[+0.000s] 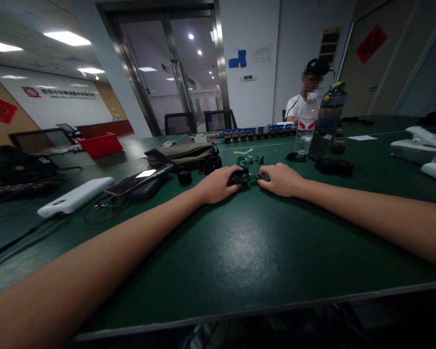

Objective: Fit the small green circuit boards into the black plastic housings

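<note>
Both my arms reach out over the green table (240, 252). My left hand (216, 184) is curled round a small black part (239, 177) that rests on the table. My right hand (281, 179) is closed in a pinch on a small green circuit board (255, 178) that meets the black part. The two hands are almost touching. More small green boards (245, 159) lie just beyond them.
A phone (138, 179), a white power bank (74, 196) and a grey pouch (183, 154) lie to the left. A clear bottle (305, 127) and a dark bottle (329, 121) stand behind my right hand. A row of blue-topped parts (256, 133) lies farther back. A person sits across the table.
</note>
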A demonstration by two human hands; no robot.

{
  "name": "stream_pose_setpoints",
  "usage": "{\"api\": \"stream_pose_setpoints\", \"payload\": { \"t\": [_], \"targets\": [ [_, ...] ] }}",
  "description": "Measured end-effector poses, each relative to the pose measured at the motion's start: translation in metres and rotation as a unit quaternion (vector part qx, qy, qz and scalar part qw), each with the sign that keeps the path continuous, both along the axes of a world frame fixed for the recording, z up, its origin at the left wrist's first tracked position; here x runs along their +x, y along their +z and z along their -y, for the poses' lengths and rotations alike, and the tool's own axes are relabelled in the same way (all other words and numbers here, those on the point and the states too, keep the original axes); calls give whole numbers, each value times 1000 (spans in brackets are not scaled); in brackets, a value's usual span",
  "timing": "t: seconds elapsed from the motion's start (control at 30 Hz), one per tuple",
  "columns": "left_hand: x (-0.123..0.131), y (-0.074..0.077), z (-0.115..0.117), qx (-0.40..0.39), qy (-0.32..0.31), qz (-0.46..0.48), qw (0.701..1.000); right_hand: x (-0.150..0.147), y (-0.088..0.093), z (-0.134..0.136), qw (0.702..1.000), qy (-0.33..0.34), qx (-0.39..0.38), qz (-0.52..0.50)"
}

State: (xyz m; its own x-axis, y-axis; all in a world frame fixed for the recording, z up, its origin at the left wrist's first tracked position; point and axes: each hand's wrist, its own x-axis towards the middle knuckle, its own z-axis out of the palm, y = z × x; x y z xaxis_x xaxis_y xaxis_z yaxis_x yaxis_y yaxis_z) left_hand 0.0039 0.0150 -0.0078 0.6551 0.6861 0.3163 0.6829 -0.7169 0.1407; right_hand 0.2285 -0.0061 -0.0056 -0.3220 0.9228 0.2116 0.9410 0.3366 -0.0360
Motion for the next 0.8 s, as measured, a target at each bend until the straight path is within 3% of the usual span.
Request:
{"api": "stream_pose_setpoints", "payload": {
  "t": [0.8],
  "targets": [
    [0,2,2,3,-2,-30,1000,1,-1,-1,1000,25,15,-2]
  ]
}}
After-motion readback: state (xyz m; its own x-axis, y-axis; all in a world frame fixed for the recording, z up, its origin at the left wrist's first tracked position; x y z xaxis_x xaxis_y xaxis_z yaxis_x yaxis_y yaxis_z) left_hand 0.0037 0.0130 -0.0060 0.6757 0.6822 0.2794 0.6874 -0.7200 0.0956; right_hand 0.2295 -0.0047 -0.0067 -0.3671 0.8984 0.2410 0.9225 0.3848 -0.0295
